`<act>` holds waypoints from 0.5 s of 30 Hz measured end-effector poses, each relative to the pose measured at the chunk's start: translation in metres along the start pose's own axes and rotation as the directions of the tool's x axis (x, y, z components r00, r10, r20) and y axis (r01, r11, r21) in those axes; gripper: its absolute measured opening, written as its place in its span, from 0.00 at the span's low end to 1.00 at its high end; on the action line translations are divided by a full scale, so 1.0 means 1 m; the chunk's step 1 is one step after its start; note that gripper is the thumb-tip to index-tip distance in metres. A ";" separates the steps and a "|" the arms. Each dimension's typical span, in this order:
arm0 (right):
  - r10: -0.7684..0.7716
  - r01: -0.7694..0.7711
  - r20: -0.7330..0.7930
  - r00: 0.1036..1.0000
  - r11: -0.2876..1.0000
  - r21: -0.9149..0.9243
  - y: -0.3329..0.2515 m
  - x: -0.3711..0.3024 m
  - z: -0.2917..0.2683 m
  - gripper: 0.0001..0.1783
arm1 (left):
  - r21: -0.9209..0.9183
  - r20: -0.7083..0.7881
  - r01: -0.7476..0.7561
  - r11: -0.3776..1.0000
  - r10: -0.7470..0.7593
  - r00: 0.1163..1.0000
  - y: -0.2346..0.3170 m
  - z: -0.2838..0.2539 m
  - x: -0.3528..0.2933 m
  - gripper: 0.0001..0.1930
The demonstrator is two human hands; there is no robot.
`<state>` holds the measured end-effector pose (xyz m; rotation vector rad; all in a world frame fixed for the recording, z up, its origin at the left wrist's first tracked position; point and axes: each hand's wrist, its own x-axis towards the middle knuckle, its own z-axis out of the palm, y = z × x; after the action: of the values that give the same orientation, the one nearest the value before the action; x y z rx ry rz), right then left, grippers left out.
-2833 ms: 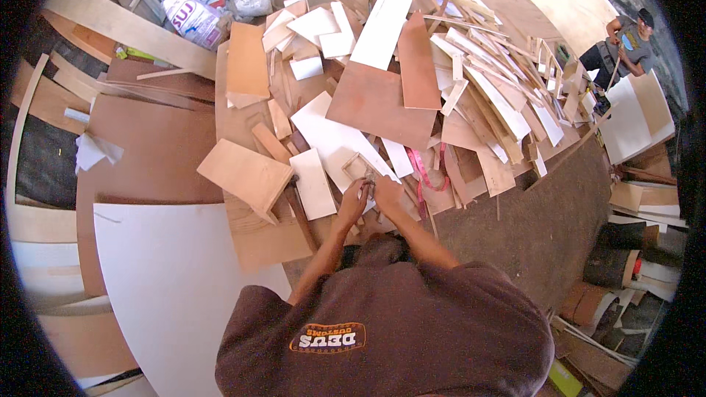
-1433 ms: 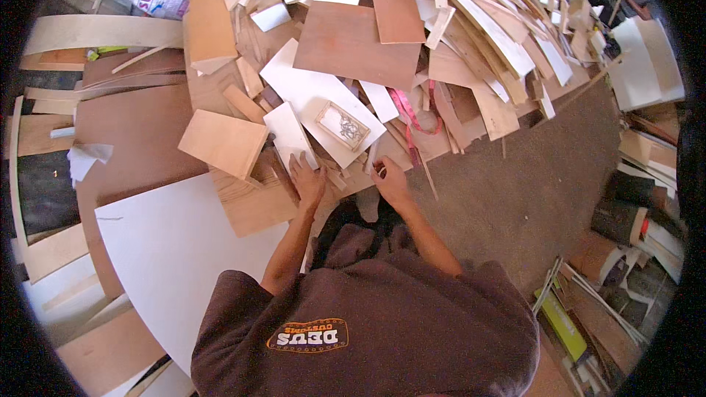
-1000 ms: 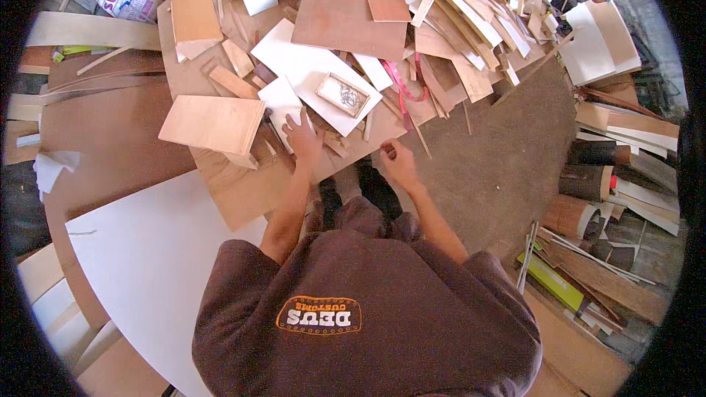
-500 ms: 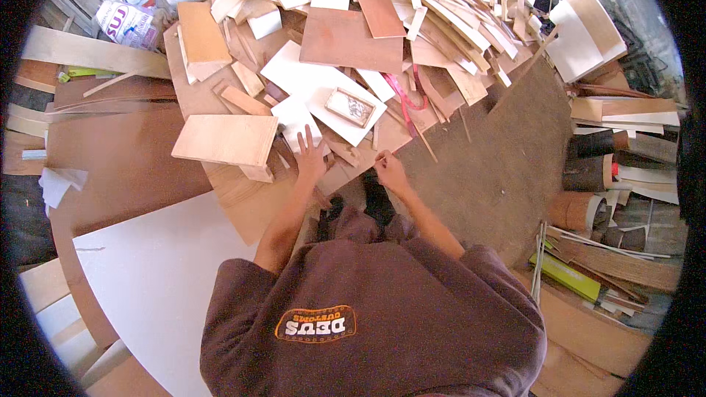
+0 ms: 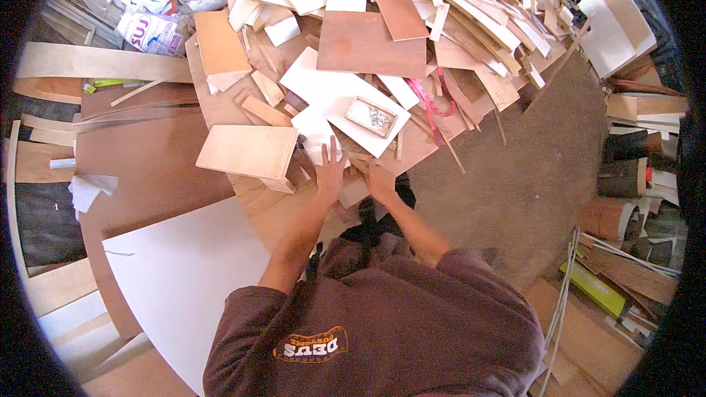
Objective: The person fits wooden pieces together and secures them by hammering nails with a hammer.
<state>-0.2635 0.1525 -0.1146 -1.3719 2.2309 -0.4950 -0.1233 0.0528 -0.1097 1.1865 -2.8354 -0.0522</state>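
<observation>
At the tan wooden surface (image 5: 421, 150), seemingly steadying a small, flat white panel (image 5: 314, 126) under spread left grip (image 5: 331, 178); cannot tell closure of right grip (image 5: 381, 181); likely needs steady pressure next.

The dull grey-brown floor (image 5: 515, 206) is kinda hemmed in at right by dark rolled-up sheets (image 5: 620, 179) and brown wooden boards (image 5: 647, 276), top-left corner brightly lit.

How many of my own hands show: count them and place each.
2: the left hand, fingers spread over the small white panel; the right hand, by the wood scraps at the worktable edge, its fingers partly hidden.
</observation>
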 end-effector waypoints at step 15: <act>-0.205 0.232 -0.361 0.910 0.972 0.031 -0.007 0.015 -0.109 0.18 | -0.435 -0.298 0.112 0.894 -0.260 0.918 0.033 -0.092 0.038 0.25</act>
<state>-0.3255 0.1423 -0.0243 -1.6084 2.3140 -0.9642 -0.1664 0.0487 -0.0144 1.2224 -2.2445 -0.3872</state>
